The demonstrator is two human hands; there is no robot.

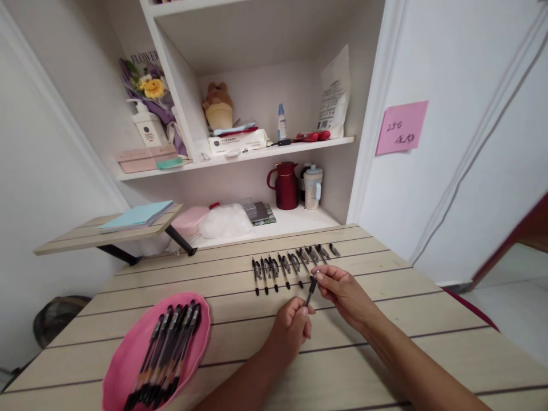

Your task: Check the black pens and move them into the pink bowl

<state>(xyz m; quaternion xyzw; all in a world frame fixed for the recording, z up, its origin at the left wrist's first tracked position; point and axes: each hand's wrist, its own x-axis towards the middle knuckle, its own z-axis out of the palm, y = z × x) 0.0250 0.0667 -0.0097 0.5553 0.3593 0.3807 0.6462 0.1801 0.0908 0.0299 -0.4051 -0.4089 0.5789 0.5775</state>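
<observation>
My left hand (pixel 291 330) is closed around the lower end of a black pen (pixel 311 288), held just above the wooden table (pixel 385 319). My right hand (pixel 340 290) pinches the pen's upper end, where its cap is. Just beyond both hands lies a row of several black pens with their caps (pixel 291 265) laid out side by side. A pink plate (pixel 128 359) at the near left holds several more black pens (pixel 171 348).
A white shelf unit stands behind the table with a red jug (pixel 285 185), a cup (pixel 312 187), a plush toy (pixel 218 105) and boxes. A small side board (pixel 107 231) carries a blue notebook. A pink sticky note (pixel 401 127) hangs on the right wall.
</observation>
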